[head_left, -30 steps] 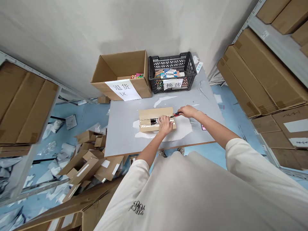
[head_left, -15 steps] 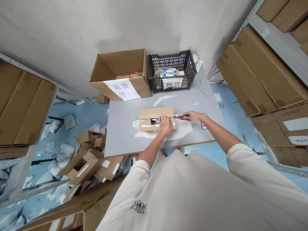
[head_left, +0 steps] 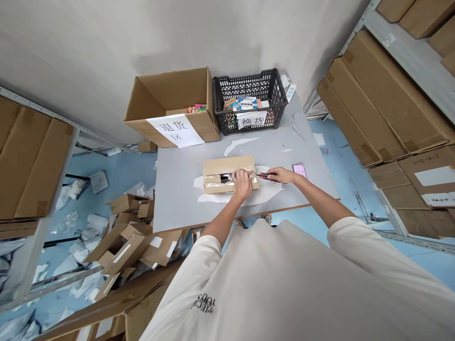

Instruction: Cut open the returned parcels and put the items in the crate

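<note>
A small cardboard box (head_left: pixel 222 166) with clear tape lies on the table, its flaps parted in the middle over a dark gap. My left hand (head_left: pixel 242 183) rests on the right part of the box, fingers curled over the flap edge and holding it. In my right hand (head_left: pixel 282 175) is a black and red utility knife (head_left: pixel 265 175), pointing left at the right end of the box. The hand hides part of its handle, and I cannot tell how deep the tip sits. White paper (head_left: pixel 270 194) lies under the box.
On the grey table (head_left: pixel 177 189) stand a large open carton (head_left: pixel 138 111) with a white sign and a black plastic crate (head_left: pixel 249 125) holding small boxes. A phone (head_left: pixel 299 169) lies right of my right hand. Flattened cartons (head_left: pixel 131 251) litter the floor; loaded shelves flank both sides.
The knife and my right hand have shifted slightly left relative to the phone, which now shows more fully. My left hand stays on the box. The whole view has shifted a little.
</note>
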Tool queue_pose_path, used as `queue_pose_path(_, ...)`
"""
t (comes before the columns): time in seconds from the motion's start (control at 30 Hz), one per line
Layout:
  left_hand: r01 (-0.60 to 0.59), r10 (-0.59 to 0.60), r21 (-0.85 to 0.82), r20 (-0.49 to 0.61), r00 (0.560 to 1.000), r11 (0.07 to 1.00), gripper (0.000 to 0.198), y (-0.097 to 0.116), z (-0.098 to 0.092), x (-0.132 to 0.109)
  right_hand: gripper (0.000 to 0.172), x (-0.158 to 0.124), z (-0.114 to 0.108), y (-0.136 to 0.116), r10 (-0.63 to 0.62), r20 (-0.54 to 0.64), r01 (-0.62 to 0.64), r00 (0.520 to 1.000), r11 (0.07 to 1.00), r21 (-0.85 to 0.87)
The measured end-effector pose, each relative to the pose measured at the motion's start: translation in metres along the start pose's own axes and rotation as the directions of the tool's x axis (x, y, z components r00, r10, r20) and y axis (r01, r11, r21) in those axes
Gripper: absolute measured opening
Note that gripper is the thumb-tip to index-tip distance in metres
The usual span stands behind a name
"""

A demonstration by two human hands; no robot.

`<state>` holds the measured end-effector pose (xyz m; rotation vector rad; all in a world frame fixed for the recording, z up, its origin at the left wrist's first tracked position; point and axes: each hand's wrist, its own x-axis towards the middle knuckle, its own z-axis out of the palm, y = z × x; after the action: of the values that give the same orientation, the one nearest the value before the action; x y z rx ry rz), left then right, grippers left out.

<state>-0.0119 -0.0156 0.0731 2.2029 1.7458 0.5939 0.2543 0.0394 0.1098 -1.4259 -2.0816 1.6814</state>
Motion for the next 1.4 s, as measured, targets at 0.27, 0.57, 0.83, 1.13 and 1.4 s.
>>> queue_pose_path(0.27,-0.010,0.010,-0.022,-0.017,1.000,1.000,0.019,0.000,0.003,-0.002,0.045,-0.010,0.002,-0.002,0.021,0.002,-0.021,1.000,1.000,0.008)
queue_pose_path(0.57,0.000,0.001,-0.015,0.047,0.999,1.000,0.023,-0.002,0.006,-0.004,0.046,-0.013,-0.001,-0.004,0.080,0.050,-0.080,0.996,0.997,0.007)
queue_pose_path(0.83,0.024,-0.023,-0.014,0.077,0.997,1.000,0.027,-0.002,0.008,-0.009,0.049,-0.021,0.009,-0.005,0.045,0.004,-0.045,0.999,0.999,0.018)
queue_pose_path(1.13,0.059,-0.056,-0.030,0.085,0.995,0.998,0.027,0.000,0.004,-0.007,0.041,-0.020,0.019,-0.012,0.005,-0.011,-0.005,1.000,0.999,0.042)
queue_pose_path(1.4,0.013,-0.011,-0.093,0.021,1.000,0.996,0.051,0.001,-0.017,0.007,0.039,-0.036,0.015,0.009,0.195,-0.184,-0.149,0.964,0.960,0.236)
